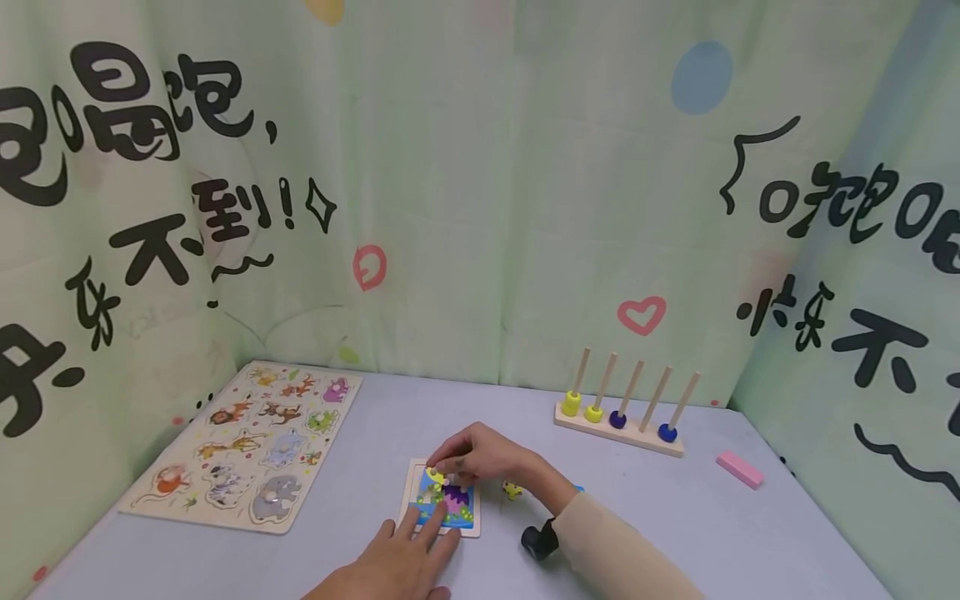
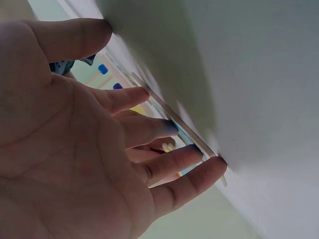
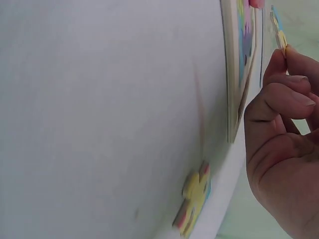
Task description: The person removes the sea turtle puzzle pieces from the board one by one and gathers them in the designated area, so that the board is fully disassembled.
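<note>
The small framed puzzle board (image 1: 412,479) lies flat on the pale table (image 1: 787,550), its picture area showing blue, purple, yellow and green, and over its far left part the right hand (image 1: 483,457) pinches a thin yellow-and-blue puzzle piece (image 3: 279,35) between thumb and forefinger, its other fingers curled in; the right wrist view shows that piece raised clear of the table. The left hand (image 1: 408,554) has its fingers stretched out and spread, the tips resting on the near part of the board. Just right of the board, under the right forearm, a loose yellow piece (image 1: 512,490) rests on the table, and a black device (image 1: 538,542) sits at the right wrist beside a beige sleeve (image 1: 630,542). Farther out to the left lies a large wooden animal board (image 1: 242,517), its animals including an elephant, a zebra and a giraffe; to the right, toward the back, stands a five-peg wooden rack (image 1: 618,429) with yellow and dark blue beads, a pink block (image 1: 740,470) near it, and behind everything hangs a pale green curtain (image 1: 465,167) with black writing
</note>
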Demonstrator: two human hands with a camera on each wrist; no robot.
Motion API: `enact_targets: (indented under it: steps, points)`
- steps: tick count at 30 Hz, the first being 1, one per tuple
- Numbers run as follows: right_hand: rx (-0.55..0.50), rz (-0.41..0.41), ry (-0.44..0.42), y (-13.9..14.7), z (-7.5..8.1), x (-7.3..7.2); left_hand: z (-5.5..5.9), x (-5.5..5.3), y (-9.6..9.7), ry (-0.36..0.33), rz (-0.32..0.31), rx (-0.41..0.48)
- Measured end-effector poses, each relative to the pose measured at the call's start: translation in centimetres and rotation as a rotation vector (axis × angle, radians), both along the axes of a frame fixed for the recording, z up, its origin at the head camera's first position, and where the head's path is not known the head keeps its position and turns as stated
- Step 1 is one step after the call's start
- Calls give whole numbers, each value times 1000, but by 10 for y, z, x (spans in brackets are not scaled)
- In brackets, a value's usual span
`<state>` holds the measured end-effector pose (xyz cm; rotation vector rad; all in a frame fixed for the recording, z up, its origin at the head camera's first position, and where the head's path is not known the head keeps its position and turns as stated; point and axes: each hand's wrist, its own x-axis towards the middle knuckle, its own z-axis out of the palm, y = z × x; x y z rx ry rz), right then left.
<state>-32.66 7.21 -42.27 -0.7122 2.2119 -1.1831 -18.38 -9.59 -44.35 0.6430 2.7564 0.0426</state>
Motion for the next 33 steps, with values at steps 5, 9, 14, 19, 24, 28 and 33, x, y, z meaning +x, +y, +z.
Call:
enact_targets:
  steps: [5, 9, 14, 19, 24, 28, 33]
  points:
    - [3, -9, 16, 16, 5, 0, 1, 1, -2, 18, -17, -2]
    - [12, -24, 31, 31, 7, 0, 1, 0, -3, -10, 0, 24]
    - [23, -57, 33, 53, 8, 1, 4, -3, -4, -42, 24, 39]
    - [19, -81, 15, 74, 7, 4, 6, -4, -6, -43, 31, 69]
    - [14, -90, 5, 90, 4, 10, 7, -6, -12, 6, -10, 115]
    - [23, -94, 18, 98, 2, 16, 10, -6, -18, 77, -52, 183]
    - [39, -109, 25, 106, -1, 22, 19, -11, -30, 108, -39, 289]
